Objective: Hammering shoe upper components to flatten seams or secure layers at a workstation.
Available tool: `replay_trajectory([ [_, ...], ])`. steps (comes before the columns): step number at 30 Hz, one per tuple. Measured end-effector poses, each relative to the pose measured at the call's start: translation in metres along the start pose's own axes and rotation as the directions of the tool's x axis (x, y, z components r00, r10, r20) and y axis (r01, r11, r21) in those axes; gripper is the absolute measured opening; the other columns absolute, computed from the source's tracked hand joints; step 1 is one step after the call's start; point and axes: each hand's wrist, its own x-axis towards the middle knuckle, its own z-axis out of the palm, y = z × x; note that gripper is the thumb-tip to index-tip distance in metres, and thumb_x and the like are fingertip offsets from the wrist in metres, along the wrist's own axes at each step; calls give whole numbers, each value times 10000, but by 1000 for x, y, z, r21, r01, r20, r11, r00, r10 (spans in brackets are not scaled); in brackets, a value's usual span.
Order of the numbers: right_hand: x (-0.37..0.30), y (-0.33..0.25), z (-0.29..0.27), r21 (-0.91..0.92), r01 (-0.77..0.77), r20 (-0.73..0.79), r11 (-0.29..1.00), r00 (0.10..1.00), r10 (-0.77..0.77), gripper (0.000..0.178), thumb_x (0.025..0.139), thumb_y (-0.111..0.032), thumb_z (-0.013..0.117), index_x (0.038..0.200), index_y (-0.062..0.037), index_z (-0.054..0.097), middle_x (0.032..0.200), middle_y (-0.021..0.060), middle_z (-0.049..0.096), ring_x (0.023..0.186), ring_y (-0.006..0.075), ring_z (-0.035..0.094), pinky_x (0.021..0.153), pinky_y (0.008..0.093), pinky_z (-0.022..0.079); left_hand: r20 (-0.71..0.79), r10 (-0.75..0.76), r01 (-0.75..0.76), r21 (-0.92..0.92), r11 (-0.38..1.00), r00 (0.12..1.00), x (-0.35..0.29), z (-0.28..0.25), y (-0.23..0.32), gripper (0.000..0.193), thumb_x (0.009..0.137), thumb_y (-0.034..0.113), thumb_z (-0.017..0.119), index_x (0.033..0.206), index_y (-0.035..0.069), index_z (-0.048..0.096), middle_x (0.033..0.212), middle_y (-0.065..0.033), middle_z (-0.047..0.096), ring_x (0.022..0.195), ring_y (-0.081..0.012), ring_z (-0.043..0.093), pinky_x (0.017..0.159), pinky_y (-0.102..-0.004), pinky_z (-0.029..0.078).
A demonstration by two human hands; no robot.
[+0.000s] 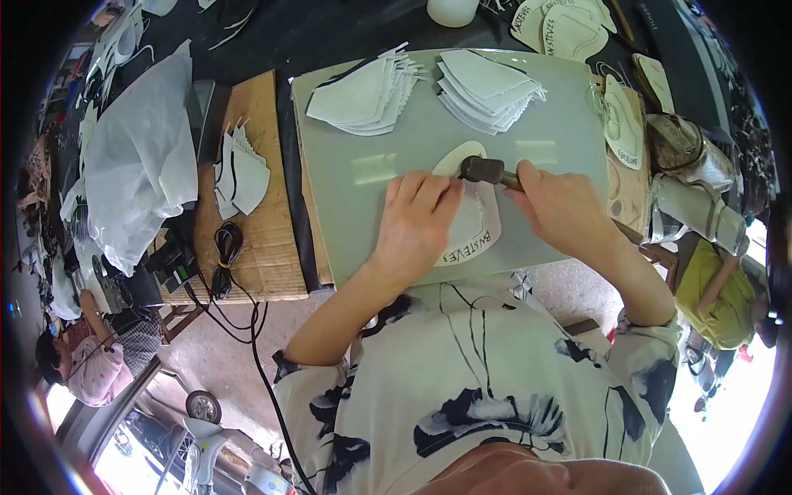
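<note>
Centrally, left hand (417,223) flattens the template (472,216) (board edges free); right hand (561,206) grips a hammer (487,171).

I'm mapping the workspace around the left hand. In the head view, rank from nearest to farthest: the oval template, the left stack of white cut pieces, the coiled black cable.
1. Oval template: under the left hand, touching.
2. Left stack of white cut pieces: up the grey mat, beyond the fingers.
3. Coiled black cable: off to the left, on the cardboard.
</note>
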Motion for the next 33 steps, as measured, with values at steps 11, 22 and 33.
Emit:
replay_trajectory([
  [11,1,1,1,28,12,-29,1000,1000,-11,291,962,-292,580,867,-34,483,608,109,609,534,313,623,466,401,468,-89,-58,72,165,984,994,-12,5,16,287,722,-32,681,1005,11,703,925,-39,601,833,-218,575,720,-349,424],
  [22,-3,-3,12,17,-22,-17,1000,1000,22,293,967,-278,581,865,-30,465,605,115,591,524,313,616,452,400,457,-126,-279,278,-21,960,952,-10,-2,25,289,741,-30,668,1019,42,706,987,-47,604,874,-231,576,764,-367,422],
  [33,-1,1,10,52,-25,-18,998,1000,26,298,965,-277,584,857,-24,470,599,125,591,530,334,613,461,425,456,-132,-261,270,51,961,956,-17,3,30,319,720,-13,659,1038,8,676,971,-65,592,914,-257,573,770,-369,434],
])
